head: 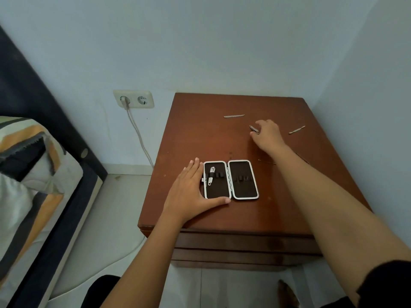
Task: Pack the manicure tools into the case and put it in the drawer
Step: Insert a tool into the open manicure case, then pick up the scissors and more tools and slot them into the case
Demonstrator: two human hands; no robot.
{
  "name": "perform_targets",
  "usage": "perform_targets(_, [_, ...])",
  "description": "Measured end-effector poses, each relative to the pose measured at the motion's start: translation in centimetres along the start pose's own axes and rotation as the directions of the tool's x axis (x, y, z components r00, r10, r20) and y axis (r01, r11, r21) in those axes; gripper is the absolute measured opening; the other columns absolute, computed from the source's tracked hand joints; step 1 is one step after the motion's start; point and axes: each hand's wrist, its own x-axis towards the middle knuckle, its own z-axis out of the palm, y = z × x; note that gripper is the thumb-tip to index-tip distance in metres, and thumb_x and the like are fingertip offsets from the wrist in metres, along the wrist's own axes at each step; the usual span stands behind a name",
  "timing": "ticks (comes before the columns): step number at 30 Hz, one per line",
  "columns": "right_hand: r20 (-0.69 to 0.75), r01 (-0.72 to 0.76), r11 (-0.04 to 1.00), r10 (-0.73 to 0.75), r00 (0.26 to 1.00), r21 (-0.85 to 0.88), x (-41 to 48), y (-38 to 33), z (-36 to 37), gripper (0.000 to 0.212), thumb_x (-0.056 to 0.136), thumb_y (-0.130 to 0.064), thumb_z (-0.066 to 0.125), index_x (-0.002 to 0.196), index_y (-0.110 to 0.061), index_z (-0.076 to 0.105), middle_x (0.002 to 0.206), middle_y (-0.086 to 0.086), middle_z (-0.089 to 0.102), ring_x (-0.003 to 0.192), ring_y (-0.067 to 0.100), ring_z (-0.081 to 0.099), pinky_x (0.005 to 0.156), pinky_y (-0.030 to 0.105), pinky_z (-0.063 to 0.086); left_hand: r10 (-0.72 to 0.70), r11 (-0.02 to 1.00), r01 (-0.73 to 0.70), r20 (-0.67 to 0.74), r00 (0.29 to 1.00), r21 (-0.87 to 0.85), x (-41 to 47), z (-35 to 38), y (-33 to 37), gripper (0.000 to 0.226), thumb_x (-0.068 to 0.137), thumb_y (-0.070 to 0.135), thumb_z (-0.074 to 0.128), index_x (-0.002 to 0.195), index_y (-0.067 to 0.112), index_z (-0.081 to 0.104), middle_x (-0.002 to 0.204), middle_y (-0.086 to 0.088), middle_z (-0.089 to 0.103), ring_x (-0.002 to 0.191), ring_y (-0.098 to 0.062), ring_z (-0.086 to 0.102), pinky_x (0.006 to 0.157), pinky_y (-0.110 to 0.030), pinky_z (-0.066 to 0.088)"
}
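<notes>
The case [230, 179] lies open on the worktop [200, 134], one clipper [210, 175] strapped inside; the left hand [191, 192] rests flat against its edge, fingers released. The right hand [268, 135] closes its fingers on a small clipper tool [254, 129]. A nail file [234, 116] and pusher [297, 129] lie apart nearby.

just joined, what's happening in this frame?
A person is packing a manicure set on a wooden nightstand. The left hand steadies the open case, which holds one nail clipper so far. The right hand is closing on a small metal tool farther back. A nail file and a thin pusher lie loose nearby.
</notes>
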Motion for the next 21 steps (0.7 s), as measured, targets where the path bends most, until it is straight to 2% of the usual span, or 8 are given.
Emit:
perform_targets(3, [-0.064, 0.039, 0.998, -0.041, 0.997, -0.040, -0.3, -0.5, 0.6, 0.024, 0.085, -0.007, 0.056, 0.106, -0.002, 0.065, 0.113, 0.024, 0.059, 0.109, 0.040, 0.053, 0.092, 0.039, 0.042, 0.008, 1.000, -0.008, 0.003, 1.000, -0.004, 0.0, -0.2, 0.2, 0.121, 0.055, 0.085, 0.050, 0.149, 0.019, 0.012, 0.158, 0.002, 0.007, 0.144, -0.009, 0.002, 0.116, -0.027, 0.002])
perform_targets(7, [-0.068, 0.108, 0.994, -0.107, 0.992, 0.001, -1.7, -1.2, 1.1, 0.025, 0.081, 0.001, 0.050, 0.097, -0.004, 0.069, 0.104, 0.024, 0.062, 0.102, 0.039, 0.055, 0.087, 0.037, 0.043, 0.000, 1.000, 0.000, 0.007, 1.000, -0.011, 0.0, -0.2, 0.3, 0.123, 0.053, 0.086, 0.049, 0.149, 0.018, 0.013, 0.158, 0.001, 0.007, 0.145, -0.009, 0.003, 0.116, -0.027, 0.003])
perform_targets(10, [-0.039, 0.121, 0.981, -0.117, 0.992, 0.151, -3.2, -1.9, 1.0, 0.022, 0.083, -0.003, 0.052, 0.093, -0.007, 0.070, 0.100, 0.019, 0.066, 0.097, 0.029, 0.058, 0.082, 0.024, 0.039, -0.011, 1.000, 0.011, -0.002, 1.000, -0.023, -0.1, 0.0, 0.2, 0.124, 0.052, 0.089, 0.050, 0.148, 0.018, 0.016, 0.158, 0.000, 0.011, 0.145, -0.010, 0.005, 0.117, -0.029, 0.005])
perform_targets(12, [-0.044, 0.144, 0.960, -0.137, 0.990, 0.242, -4.8, -2.7, 0.6, 0.019, 0.084, -0.005, 0.055, 0.093, -0.007, 0.072, 0.096, 0.013, 0.070, 0.087, 0.019, 0.058, 0.076, 0.017, 0.036, -0.021, 0.999, 0.020, -0.002, 1.000, -0.032, 0.0, 0.0, 0.2, 0.123, 0.052, 0.088, 0.050, 0.148, 0.018, 0.018, 0.158, 0.000, 0.014, 0.145, -0.010, 0.007, 0.118, -0.030, 0.007])
perform_targets(17, [0.072, 0.168, 0.887, -0.219, 0.973, 0.431, -7.9, -4.0, -0.5, 0.009, 0.084, -0.009, 0.062, 0.088, -0.009, 0.071, 0.080, 0.006, 0.067, 0.072, 0.016, 0.064, 0.076, 0.021, 0.051, -0.019, 1.000, 0.019, 0.014, 1.000, -0.017, -0.1, 0.0, 0.2, 0.122, 0.054, 0.089, 0.047, 0.149, 0.018, 0.017, 0.158, 0.002, 0.015, 0.145, -0.010, 0.006, 0.118, -0.034, 0.009])
perform_targets(19, [0.126, 0.205, 0.900, -0.271, 0.954, 0.384, -8.0, -4.2, -1.0, 0.008, 0.085, -0.011, 0.063, 0.085, -0.010, 0.071, 0.079, 0.005, 0.068, 0.070, 0.013, 0.065, 0.071, 0.012, 0.051, -0.015, 1.000, 0.015, 0.018, 1.000, -0.002, -0.1, 0.0, 0.2, 0.121, 0.055, 0.089, 0.045, 0.149, 0.018, 0.017, 0.158, 0.002, 0.014, 0.145, -0.010, 0.006, 0.118, -0.034, 0.009])
perform_targets(21, [0.171, 0.256, 0.924, -0.312, 0.935, 0.285, -7.8, -4.4, -1.3, 0.010, 0.085, -0.014, 0.063, 0.084, -0.011, 0.072, 0.082, 0.005, 0.070, 0.077, 0.012, 0.062, 0.077, 0.017, 0.050, -0.010, 1.000, 0.009, 0.022, 1.000, 0.009, 0.0, 0.0, 0.2, 0.121, 0.055, 0.088, 0.045, 0.149, 0.018, 0.016, 0.158, 0.003, 0.014, 0.145, -0.011, 0.005, 0.118, -0.034, 0.008])
